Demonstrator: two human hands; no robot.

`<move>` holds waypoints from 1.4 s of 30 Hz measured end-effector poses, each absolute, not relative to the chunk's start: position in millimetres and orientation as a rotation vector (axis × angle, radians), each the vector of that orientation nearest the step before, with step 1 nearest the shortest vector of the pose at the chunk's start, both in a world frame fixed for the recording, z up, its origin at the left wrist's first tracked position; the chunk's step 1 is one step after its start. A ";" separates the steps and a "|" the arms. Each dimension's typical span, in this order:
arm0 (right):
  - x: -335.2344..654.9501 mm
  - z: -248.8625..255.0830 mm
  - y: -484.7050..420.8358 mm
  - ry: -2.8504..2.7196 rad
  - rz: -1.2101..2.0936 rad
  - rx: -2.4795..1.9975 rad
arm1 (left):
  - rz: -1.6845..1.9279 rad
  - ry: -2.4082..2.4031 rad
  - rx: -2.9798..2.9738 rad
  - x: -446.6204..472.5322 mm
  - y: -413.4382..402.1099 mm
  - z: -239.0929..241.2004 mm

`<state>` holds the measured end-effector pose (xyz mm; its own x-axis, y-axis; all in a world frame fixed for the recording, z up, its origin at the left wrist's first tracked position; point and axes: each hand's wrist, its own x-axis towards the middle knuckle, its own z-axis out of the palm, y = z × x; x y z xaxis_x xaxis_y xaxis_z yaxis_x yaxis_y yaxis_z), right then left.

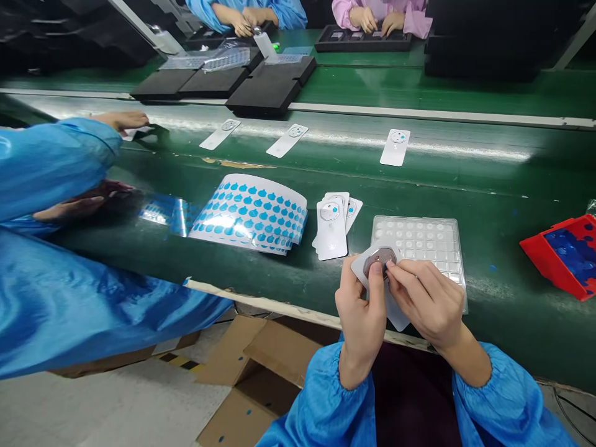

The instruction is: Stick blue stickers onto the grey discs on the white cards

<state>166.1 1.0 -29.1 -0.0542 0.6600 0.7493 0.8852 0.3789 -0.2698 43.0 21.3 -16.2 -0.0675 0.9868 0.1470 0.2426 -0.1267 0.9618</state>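
Note:
My left hand (361, 316) is closed around a white card (399, 315) with a grey octagonal part near its top end, the thumb pressing on that part. The fingertips of my right hand (431, 301) are pinched together at the right side of the same part. Anything tiny between them is too small to make out. Behind my hands lies a clear plastic tray (460, 261) with rows of small round pieces in its pockets. To its left is a small pile of similar white cards (331, 239), the top one with a blue dot.
Curved sheets of blue stickers (251, 214) lie left of the pile. Single cards (395, 149) rest along the belt (335, 127). A red box (570, 254) sits at right. A co-worker's blue sleeve (51, 167) reaches in from the left. Open cardboard boxes (274, 347) stand below.

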 end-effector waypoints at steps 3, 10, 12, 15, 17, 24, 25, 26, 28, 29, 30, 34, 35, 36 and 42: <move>164.1 -29.3 2.2 -1.796 -0.370 -1.339 | 1.260 1.380 1.481 44.5 20.0 -16.3; 236.1 4.8 -36.3 -1.501 -0.435 -1.707 | 1.299 1.490 1.605 35.2 30.1 -4.3; 288.9 7.9 -51.7 -1.283 -0.585 -1.943 | 1.281 1.561 1.586 29.2 37.6 -2.4; 371.8 -0.6 -71.7 -1.192 -0.513 -2.314 | 1.198 1.597 1.536 24.0 46.1 -1.6; 412.9 -9.7 -80.2 -1.285 -0.373 -2.471 | 1.167 1.575 1.519 23.1 46.8 0.3; 466.0 3.0 -75.5 -1.693 -0.340 -2.285 | 1.190 1.560 1.289 18.7 41.3 5.7; 468.7 9.6 -65.8 -1.710 -0.415 -2.243 | 1.192 1.549 1.253 16.1 42.7 3.7; 469.2 15.6 -51.5 -1.727 -0.497 -2.207 | 1.196 1.537 1.210 12.8 44.5 1.1; 461.4 22.0 -7.9 -1.789 -0.634 -2.144 | 1.203 1.501 1.122 4.7 48.4 -5.5; 453.0 21.1 20.8 -1.852 -0.647 -2.116 | 1.195 1.469 1.085 0.3 50.0 -9.0; 442.2 17.3 53.1 -1.915 -0.624 -2.083 | 1.187 1.437 1.046 -4.0 51.1 -12.4; 386.5 -18.7 188.1 -2.248 -0.383 -1.974 | 1.210 1.373 0.855 -18.2 48.2 -20.8; 372.7 -28.8 215.7 -2.311 -0.329 -1.966 | 1.234 1.374 0.805 -21.4 46.4 -21.8; 360.2 -37.9 238.6 -2.363 -0.286 -1.969 | 1.255 1.374 0.760 -24.9 44.5 -22.6; 319.9 -51.7 288.9 -2.588 -0.246 -2.068 | 1.323 1.408 0.562 -49.7 45.1 -26.0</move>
